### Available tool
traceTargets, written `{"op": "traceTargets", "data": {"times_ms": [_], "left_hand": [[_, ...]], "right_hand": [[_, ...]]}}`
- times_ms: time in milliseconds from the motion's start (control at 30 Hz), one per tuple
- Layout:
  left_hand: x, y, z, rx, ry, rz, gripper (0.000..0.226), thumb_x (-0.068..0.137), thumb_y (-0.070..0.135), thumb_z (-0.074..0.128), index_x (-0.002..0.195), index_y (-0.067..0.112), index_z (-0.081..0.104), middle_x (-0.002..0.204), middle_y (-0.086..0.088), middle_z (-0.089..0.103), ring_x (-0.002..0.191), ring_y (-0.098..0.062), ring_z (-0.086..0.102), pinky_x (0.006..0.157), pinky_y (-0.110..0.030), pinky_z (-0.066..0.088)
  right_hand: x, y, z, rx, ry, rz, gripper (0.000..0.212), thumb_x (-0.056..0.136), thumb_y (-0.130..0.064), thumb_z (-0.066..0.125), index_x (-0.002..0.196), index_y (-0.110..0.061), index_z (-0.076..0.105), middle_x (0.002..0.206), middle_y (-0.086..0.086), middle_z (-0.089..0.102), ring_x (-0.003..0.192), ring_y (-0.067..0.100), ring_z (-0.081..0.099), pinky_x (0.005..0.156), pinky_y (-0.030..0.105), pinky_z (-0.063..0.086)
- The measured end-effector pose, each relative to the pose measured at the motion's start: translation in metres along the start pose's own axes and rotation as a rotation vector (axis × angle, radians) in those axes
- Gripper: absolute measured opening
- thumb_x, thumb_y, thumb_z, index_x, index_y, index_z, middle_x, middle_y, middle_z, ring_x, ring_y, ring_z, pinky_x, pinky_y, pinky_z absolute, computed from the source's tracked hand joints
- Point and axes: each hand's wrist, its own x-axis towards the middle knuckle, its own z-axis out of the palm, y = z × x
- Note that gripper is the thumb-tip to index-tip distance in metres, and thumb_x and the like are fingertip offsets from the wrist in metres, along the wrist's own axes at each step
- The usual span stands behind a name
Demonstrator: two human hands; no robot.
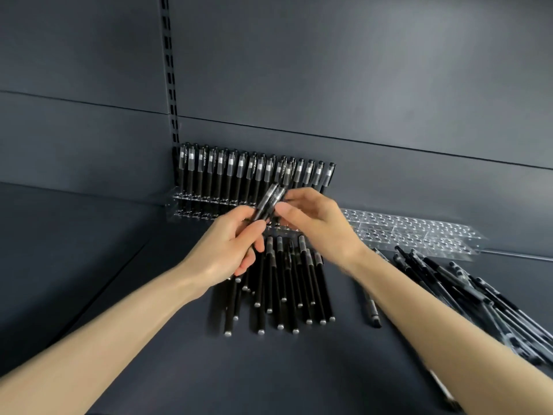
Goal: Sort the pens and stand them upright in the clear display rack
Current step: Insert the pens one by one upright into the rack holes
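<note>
A clear display rack (191, 202) stands against the back wall, its rear row filled with several upright black pens (239, 170). My left hand (227, 250) grips a small bunch of black pens (269, 200) that point up toward the rack. My right hand (314, 223) pinches the upper part of that bunch between thumb and fingers. Below both hands a pile of loose black pens (284, 289) lies flat on the dark shelf.
More clear rack sections (419, 232) extend to the right with open holes. A second heap of black pens (478, 301) lies at the right edge, and a single pen (372, 310) rests between the heaps. A slotted upright (169, 70) runs up the back wall.
</note>
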Motion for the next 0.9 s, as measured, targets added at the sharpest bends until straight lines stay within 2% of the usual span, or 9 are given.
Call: {"op": "traceTargets", "data": {"times_ms": [133, 200, 267, 367, 433, 500, 600, 700, 900], "left_hand": [[0.014, 0.004, 0.009, -0.107, -0.040, 0.045, 0.020, 0.097, 0.022, 0.048, 0.100, 0.009, 0.063, 0.068, 0.002, 0.063, 0.051, -0.011, 0.053, 0.050, -0.022, 0.047], [0.023, 0.001, 0.011, -0.124, -0.046, 0.038, 0.023, 0.098, 0.021, 0.046, 0.099, 0.007, 0.064, 0.073, -0.001, 0.066, 0.060, -0.012, 0.060, 0.057, -0.024, 0.052], [0.032, -0.003, 0.011, 0.022, 0.010, 0.054, 0.032, 0.099, 0.028, 0.044, 0.096, 0.002, 0.063, 0.074, -0.005, 0.063, 0.065, -0.012, 0.058, 0.064, -0.027, 0.048], [0.048, -0.009, 0.009, 0.164, 0.138, 0.106, 0.039, 0.099, 0.033, 0.043, 0.094, -0.003, 0.058, 0.070, -0.009, 0.048, 0.058, -0.004, 0.044, 0.060, -0.025, 0.039], [0.055, -0.011, 0.008, 0.089, 0.157, 0.103, 0.029, 0.099, 0.032, 0.044, 0.088, 0.009, 0.058, 0.068, -0.007, 0.052, 0.055, -0.004, 0.046, 0.055, -0.028, 0.042], [0.057, -0.015, 0.009, 0.037, 0.149, 0.096, 0.021, 0.099, 0.034, 0.044, 0.087, 0.021, 0.055, 0.056, 0.004, 0.045, 0.045, -0.004, 0.037, 0.046, -0.021, 0.034], [0.057, -0.023, 0.010, 0.070, 0.170, 0.102, 0.026, 0.099, 0.037, 0.042, 0.083, 0.019, 0.052, 0.050, 0.009, 0.031, 0.042, -0.005, 0.027, 0.041, -0.018, 0.027], [0.059, -0.028, 0.009, 0.071, 0.182, 0.087, 0.036, 0.099, 0.033, 0.041, 0.081, 0.004, 0.050, 0.055, 0.001, 0.035, 0.043, -0.007, 0.029, 0.045, -0.022, 0.029], [0.062, -0.030, 0.007, 0.037, 0.187, 0.103, 0.037, 0.098, 0.032, 0.040, 0.100, -0.001, 0.057, 0.061, -0.002, 0.044, 0.045, -0.006, 0.034, 0.045, -0.019, 0.032]], "right_hand": [[0.010, -0.004, -0.006, 0.175, 0.131, -0.051, 0.011, 0.086, -0.010, 0.067, 0.086, -0.013, 0.056, 0.068, -0.006, 0.066, 0.066, 0.008, 0.064, 0.074, 0.024, 0.056], [0.016, -0.006, -0.010, 0.221, 0.193, -0.063, 0.013, 0.087, -0.006, 0.066, 0.084, -0.012, 0.054, 0.061, -0.006, 0.066, 0.062, 0.009, 0.066, 0.071, 0.026, 0.057], [0.021, -0.009, -0.017, 0.243, 0.294, -0.090, 0.015, 0.086, -0.003, 0.065, 0.086, -0.012, 0.053, 0.060, -0.003, 0.067, 0.060, 0.012, 0.067, 0.069, 0.028, 0.059], [0.033, -0.011, -0.031, 0.096, 0.457, -0.165, 0.022, 0.086, -0.006, 0.067, 0.096, -0.020, 0.052, 0.063, -0.003, 0.067, 0.063, 0.016, 0.068, 0.072, 0.032, 0.057], [0.041, -0.008, -0.036, -0.062, 0.541, -0.221, 0.027, 0.087, -0.011, 0.068, 0.104, -0.024, 0.052, 0.065, -0.005, 0.067, 0.065, 0.016, 0.068, 0.075, 0.031, 0.056], [0.051, -0.004, -0.037, -0.158, 0.592, -0.257, 0.028, 0.087, -0.014, 0.067, 0.105, -0.028, 0.052, 0.067, -0.006, 0.067, 0.067, 0.016, 0.068, 0.076, 0.030, 0.054], [0.066, 0.004, -0.035, -0.236, 0.600, -0.297, 0.026, 0.088, -0.015, 0.066, 0.107, -0.027, 0.054, 0.070, -0.008, 0.067, 0.067, 0.010, 0.064, 0.070, 0.018, 0.049], [0.075, 0.013, -0.033, -0.309, 0.585, -0.334, 0.025, 0.089, -0.016, 0.066, 0.112, -0.020, 0.057, 0.072, -0.009, 0.066, 0.066, 0.004, 0.060, 0.067, 0.008, 0.044], [0.082, 0.025, -0.031, -0.377, 0.516, -0.331, 0.025, 0.088, -0.018, 0.067, 0.112, -0.019, 0.059, 0.070, -0.013, 0.066, 0.064, 0.008, 0.061, 0.067, 0.015, 0.047]]}}
